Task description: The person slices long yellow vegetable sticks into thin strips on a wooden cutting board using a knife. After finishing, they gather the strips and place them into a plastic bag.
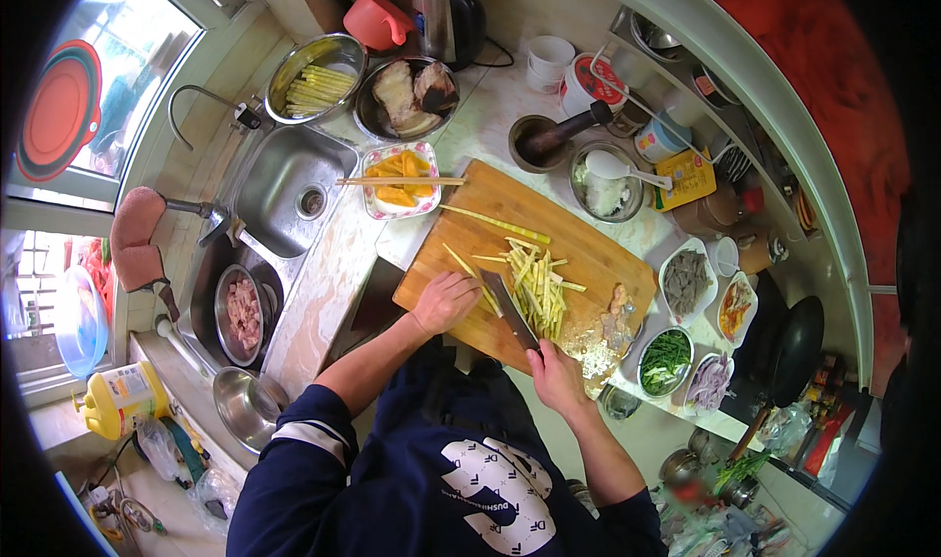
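Observation:
A wooden cutting board (pixel 588 245) lies before me, partly over the counter's edge. My right hand (pixel 560 375) grips the handle of a cleaver (pixel 507 306), its blade seen nearly edge-on. Just left of the blade, the bent fingers of my left hand (pixel 448 301) press a thin green-yellow vegetable stalk (pixel 460 259) against the board. Cut sticks (pixel 542 292) of the same vegetable form a pile right of the blade. One longer stalk (pixel 496 223) lies apart near the board's left end. Pale minced bits (pixel 597 360) cover the near right corner, beside some small brownish pieces (pixel 617 313).
Chopsticks (pixel 401 181) rest across a dish of orange slices. Left is a steel double sink (pixel 283 189) with a bowl of raw meat pieces (pixel 243 313). A mortar (pixel 535 145) stands behind the board. Dishes of chopped greens (pixel 665 362) and sliced onion (pixel 709 385) flank its right end.

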`<state>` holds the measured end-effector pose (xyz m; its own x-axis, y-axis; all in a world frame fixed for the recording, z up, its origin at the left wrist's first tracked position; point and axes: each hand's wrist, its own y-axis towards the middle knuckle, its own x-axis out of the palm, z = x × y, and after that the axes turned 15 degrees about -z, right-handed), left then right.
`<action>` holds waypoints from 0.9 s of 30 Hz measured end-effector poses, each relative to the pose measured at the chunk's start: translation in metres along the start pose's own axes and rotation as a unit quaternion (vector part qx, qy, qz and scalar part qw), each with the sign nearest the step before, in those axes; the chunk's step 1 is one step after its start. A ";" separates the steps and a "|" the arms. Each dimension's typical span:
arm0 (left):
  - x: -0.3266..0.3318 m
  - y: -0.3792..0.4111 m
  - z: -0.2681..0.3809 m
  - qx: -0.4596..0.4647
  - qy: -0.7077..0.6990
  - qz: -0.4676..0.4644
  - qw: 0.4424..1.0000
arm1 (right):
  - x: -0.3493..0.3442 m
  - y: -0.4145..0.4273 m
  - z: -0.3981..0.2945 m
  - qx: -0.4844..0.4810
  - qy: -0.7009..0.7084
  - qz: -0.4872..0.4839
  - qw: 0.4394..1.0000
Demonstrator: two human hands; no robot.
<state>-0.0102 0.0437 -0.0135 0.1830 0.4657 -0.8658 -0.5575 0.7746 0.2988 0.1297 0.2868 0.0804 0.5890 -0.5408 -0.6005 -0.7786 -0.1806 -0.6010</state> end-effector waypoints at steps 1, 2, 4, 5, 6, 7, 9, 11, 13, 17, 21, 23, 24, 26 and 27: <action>0.001 0.000 0.000 0.000 0.001 -0.002 1.000 | 0.000 0.000 0.000 0.000 -0.001 0.002 1.000; 0.002 -0.001 -0.001 0.000 0.002 -0.005 1.000 | 0.000 0.000 0.000 -0.002 -0.005 0.004 1.000; 0.001 -0.001 -0.001 -0.001 0.005 -0.011 1.000 | 0.002 -0.001 0.001 -0.005 -0.012 0.010 1.000; 0.001 -0.001 -0.001 -0.003 0.008 -0.015 1.000 | 0.003 -0.001 0.001 -0.007 -0.011 0.015 1.000; 0.000 -0.001 -0.001 -0.004 0.012 -0.018 1.000 | 0.004 0.000 0.002 -0.010 -0.011 0.021 1.000; 0.001 -0.001 -0.001 -0.003 0.010 -0.016 1.000 | 0.005 0.001 0.003 -0.013 -0.010 0.027 1.000; 0.002 -0.001 -0.002 -0.001 0.007 -0.011 1.000 | 0.007 0.005 0.007 -0.019 -0.011 0.026 0.999; 0.002 -0.002 -0.002 -0.003 0.003 -0.015 1.000 | 0.007 0.008 0.011 -0.026 -0.009 0.022 0.999; 0.003 -0.004 -0.002 -0.005 -0.001 -0.014 1.000 | 0.004 0.013 0.014 -0.036 -0.005 0.015 0.999; 0.003 -0.005 -0.002 -0.004 -0.006 -0.014 1.000 | -0.002 0.017 0.014 -0.045 -0.021 0.004 0.999; 0.007 -0.008 -0.004 -0.004 -0.014 -0.008 1.000 | -0.003 0.023 0.011 -0.049 -0.029 -0.006 0.998; 0.006 -0.009 -0.005 0.007 0.007 -0.024 1.000 | -0.003 0.027 0.005 -0.048 -0.035 -0.007 0.998; 0.005 -0.009 -0.005 0.012 0.017 -0.032 0.999 | -0.004 0.029 0.001 -0.049 -0.039 -0.007 0.998; 0.005 -0.009 -0.006 0.018 0.016 -0.028 0.999 | -0.007 0.031 -0.007 -0.042 -0.048 -0.016 0.998; 0.005 -0.009 -0.006 0.022 0.015 -0.027 0.999 | -0.010 0.032 -0.011 -0.034 -0.053 -0.026 0.998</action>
<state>-0.0090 0.0365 -0.0230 0.1873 0.4112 -0.8921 -0.5110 0.8164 0.2690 0.0968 0.2777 0.0727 0.6461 -0.4400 -0.6237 -0.7568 -0.2639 -0.5980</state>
